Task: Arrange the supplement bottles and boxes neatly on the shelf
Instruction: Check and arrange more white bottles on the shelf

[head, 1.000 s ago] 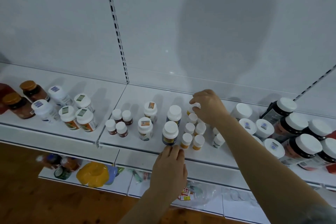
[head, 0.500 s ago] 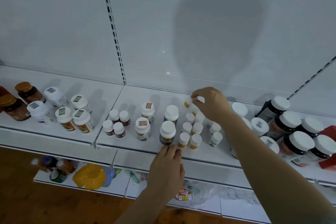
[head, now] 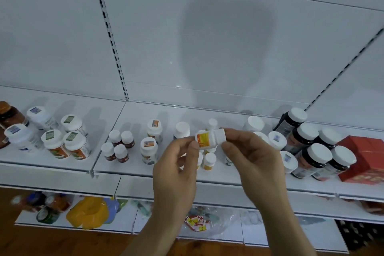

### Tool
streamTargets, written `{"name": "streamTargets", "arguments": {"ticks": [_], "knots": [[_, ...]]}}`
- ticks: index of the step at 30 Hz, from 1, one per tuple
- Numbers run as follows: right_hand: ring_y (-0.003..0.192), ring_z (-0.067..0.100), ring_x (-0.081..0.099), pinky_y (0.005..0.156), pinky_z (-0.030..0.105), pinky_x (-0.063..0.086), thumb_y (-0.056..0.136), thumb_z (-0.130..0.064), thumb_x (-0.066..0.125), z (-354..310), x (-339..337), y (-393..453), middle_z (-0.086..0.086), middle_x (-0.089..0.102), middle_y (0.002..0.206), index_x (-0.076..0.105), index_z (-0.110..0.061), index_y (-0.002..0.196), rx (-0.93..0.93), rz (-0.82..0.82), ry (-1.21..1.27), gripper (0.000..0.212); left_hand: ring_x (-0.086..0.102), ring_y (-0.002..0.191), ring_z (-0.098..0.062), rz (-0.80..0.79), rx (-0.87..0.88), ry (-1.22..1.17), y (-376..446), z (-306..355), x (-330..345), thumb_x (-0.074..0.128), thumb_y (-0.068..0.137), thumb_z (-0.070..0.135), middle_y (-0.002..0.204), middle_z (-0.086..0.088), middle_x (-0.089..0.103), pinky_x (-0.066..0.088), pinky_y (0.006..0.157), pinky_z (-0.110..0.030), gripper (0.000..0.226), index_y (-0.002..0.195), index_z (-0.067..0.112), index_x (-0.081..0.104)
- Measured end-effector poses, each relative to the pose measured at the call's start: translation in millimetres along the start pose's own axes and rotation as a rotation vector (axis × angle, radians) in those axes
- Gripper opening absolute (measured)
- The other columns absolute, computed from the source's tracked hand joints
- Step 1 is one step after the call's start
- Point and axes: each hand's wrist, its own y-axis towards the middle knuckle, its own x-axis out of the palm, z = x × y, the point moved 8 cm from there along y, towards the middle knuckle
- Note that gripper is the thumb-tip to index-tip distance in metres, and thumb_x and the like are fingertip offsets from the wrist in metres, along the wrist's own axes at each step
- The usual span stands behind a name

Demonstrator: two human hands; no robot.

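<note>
Both hands hold one small white bottle [head: 209, 137] with an orange-yellow label, lying sideways in the air above the shelf [head: 128, 170]. My left hand [head: 176, 166] pinches its labelled bottom end. My right hand [head: 249, 158] grips the capped end. Behind it stand more small yellow-label bottles [head: 209, 161], partly hidden by my hands. To the left are white-capped bottles [head: 148, 149] and small brown bottles [head: 117, 147]. Large dark bottles [head: 313, 156] and red boxes [head: 365, 158] fill the right end.
The neighbouring shelf section on the left carries green-label bottles [head: 68, 143], white bottles [head: 22, 137] and amber jars [head: 8, 114]. A lower shelf holds a yellow object [head: 87, 212], jars and a plastic bag with price tags [head: 197, 221]. The white back panel [head: 187, 37] rises behind.
My right hand lifted the small bottle from the back of the group and brought it forward. My left hand left the shelf edge and took hold of the bottle's other end.
</note>
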Motion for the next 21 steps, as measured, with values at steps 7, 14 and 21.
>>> {"name": "streamTargets", "arguments": {"ticks": [7,14,21], "knots": [[0.097,0.009,0.073,0.08,0.017,0.055,0.091,0.007,0.065,-7,-2,-26,-0.006,0.079,0.1,0.073,-0.009,0.107,0.0,0.117,0.146,0.024,0.068,0.091,0.004,0.051,0.004,-0.101,-16,17,7,0.059,0.084,0.037,0.1,0.029,0.069,0.048,0.07,-0.004,0.013,0.097,0.038,0.064],[0.088,0.005,0.073,0.073,0.015,0.055,0.09,-0.008,0.071,-14,5,-26,-0.008,0.079,0.095,0.072,-0.011,0.099,0.04,0.245,0.173,0.009,0.065,0.104,0.006,0.057,0.112,-0.076,-18,23,3,0.061,0.086,0.031,0.109,0.034,0.066,0.048,0.08,-0.005,0.016,0.101,0.033,0.066],[0.087,0.008,0.074,0.076,0.017,0.057,0.084,-0.011,0.079,-18,17,-23,-0.007,0.078,0.092,0.068,-0.013,0.098,0.058,0.198,0.123,0.018,0.066,0.103,0.001,0.11,0.179,-0.053,-17,24,-5,0.061,0.09,0.027,0.11,0.033,0.067,0.051,0.081,-0.009,0.014,0.102,0.029,0.067]]}}
